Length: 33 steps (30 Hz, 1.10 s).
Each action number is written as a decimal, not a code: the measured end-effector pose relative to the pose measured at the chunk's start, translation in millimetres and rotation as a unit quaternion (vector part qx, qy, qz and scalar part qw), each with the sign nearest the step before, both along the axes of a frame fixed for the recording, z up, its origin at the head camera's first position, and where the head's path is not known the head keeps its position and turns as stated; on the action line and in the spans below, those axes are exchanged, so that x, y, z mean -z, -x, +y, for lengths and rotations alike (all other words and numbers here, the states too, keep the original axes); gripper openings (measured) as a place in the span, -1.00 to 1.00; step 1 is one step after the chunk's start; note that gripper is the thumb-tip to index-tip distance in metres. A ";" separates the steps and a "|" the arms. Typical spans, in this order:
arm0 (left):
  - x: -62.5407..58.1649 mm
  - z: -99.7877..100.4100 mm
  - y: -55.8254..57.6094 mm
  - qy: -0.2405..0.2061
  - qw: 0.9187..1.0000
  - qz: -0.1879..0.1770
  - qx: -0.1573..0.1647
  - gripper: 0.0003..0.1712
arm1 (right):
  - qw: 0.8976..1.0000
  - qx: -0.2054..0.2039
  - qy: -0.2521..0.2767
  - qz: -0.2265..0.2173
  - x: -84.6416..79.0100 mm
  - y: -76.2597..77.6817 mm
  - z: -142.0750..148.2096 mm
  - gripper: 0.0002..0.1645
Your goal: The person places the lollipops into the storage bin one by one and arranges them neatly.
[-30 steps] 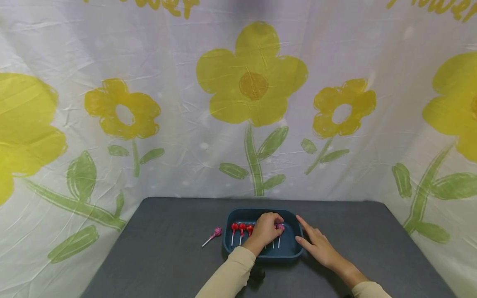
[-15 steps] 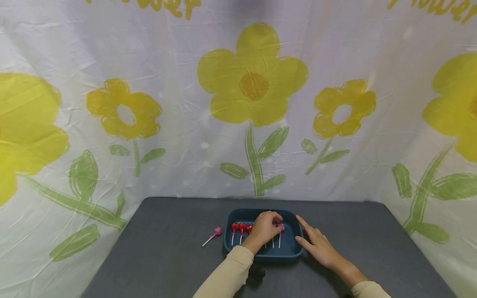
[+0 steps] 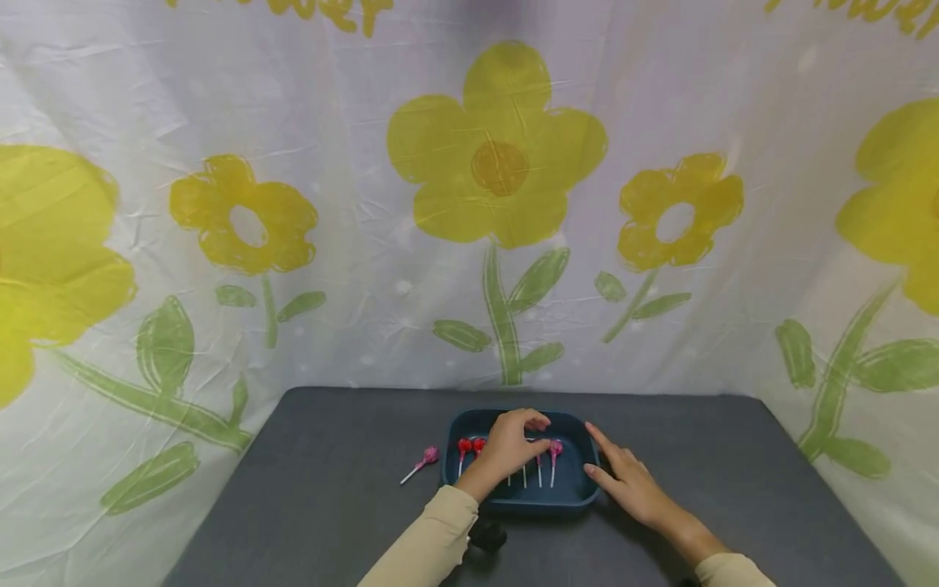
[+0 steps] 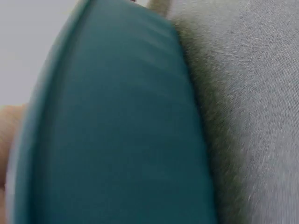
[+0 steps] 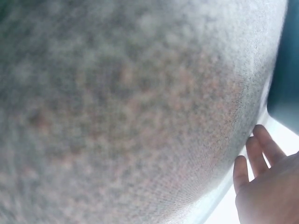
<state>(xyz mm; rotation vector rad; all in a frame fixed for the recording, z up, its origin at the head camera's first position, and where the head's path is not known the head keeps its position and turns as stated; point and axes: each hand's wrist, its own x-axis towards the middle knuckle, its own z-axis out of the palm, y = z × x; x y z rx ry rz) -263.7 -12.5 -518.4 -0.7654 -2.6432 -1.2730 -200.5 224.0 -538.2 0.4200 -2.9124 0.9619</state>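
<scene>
A dark blue tray [image 3: 539, 505] holds a row of lollipops. Two red lollipops [image 3: 465, 446] show at its left, and a pink lollipop [image 3: 555, 448] lies at the row's right end. My left hand [image 3: 506, 444] hovers over the row, thumb and fingers apart and nothing visible between them; it hides several candy heads, though their sticks show below. With fingers extended, my right hand [image 3: 631, 489] lies at the tray's right end, thumb close to the rim. In the left wrist view the tray's outer wall [image 4: 121, 116] fills the middle.
Left of the tray, another pink lollipop [image 3: 430, 455] lies on the dark grey table [image 3: 337, 489]. A black device [image 3: 487, 536] sits beneath the left wrist. Behind the table hangs a white curtain [image 3: 352, 269] with yellow flowers.
My left hand has drawn back slightly to the left and its thumb has parted from its fingers, baring the pink lollipop at the row's right end. The right hand has stayed in place.
</scene>
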 end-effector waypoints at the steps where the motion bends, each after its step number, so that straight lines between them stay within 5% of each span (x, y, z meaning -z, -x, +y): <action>1: -2.3 -2.7 -0.8 -0.002 1.000 -0.001 0.000 -0.70 | 1.000 0.000 0.000 0.000 -0.2 0.4 0.1 -0.20; 17: -36.4 -57.7 -18.3 -0.070 0.997 -0.013 -0.013 -0.63 | 1.000 0.000 -0.006 -0.001 -0.2 0.8 0.4 -0.19; 23: -32.5 -91.4 -13.9 -0.099 0.994 0.000 -0.041 -0.60 | 1.000 0.001 -0.006 -0.003 0.2 1.1 0.5 -0.19; 33: -9.4 -144.3 -5.1 -0.129 0.988 -0.009 -0.084 -0.59 | 1.000 -0.002 0.000 -0.001 1.7 1.4 2.7 -0.19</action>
